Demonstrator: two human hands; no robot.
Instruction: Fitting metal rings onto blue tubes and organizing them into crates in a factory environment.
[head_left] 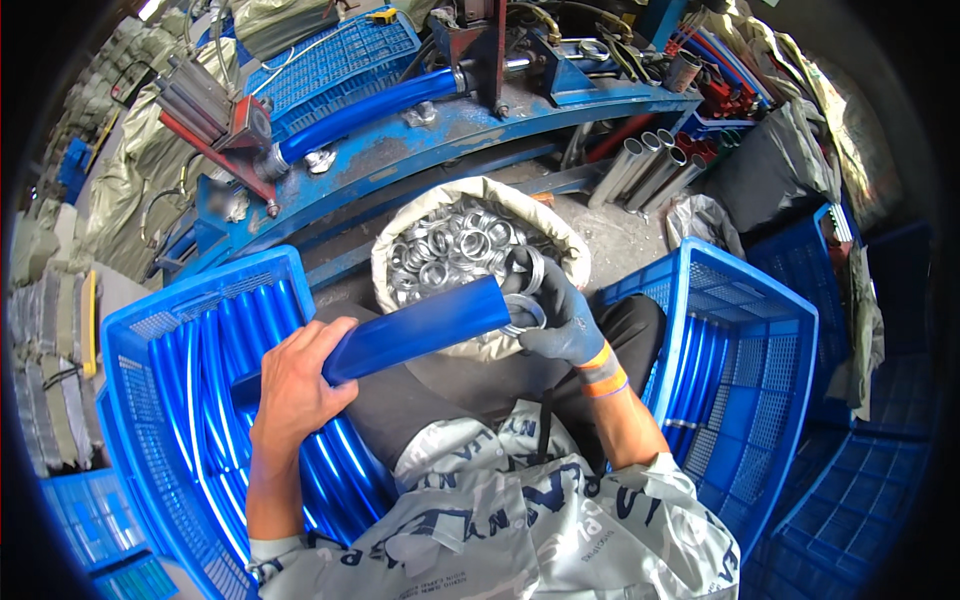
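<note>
My bare left hand [303, 378] is wrapped round a blue tube [425, 328] that slants up to the right over my lap. In a grey glove with an orange cuff, my right hand [568, 325] grips metal rings. One metal ring [524, 313] is at the tube's right end; whether it is seated on the tube I cannot tell. Another metal ring [537, 268] sits higher, between the gloved fingers. Just beyond the tube stands a pale sack [556, 228] holding many loose metal rings [440, 245].
To my left, a blue crate [205, 288] holds several blue tubes. The blue crate [765, 290] on my right contains more tubes. Ahead is a blue metal bench [400, 150] with a blue tube [370, 115] mounted across it. Bare metal pipes [650, 165] stand beside the bench.
</note>
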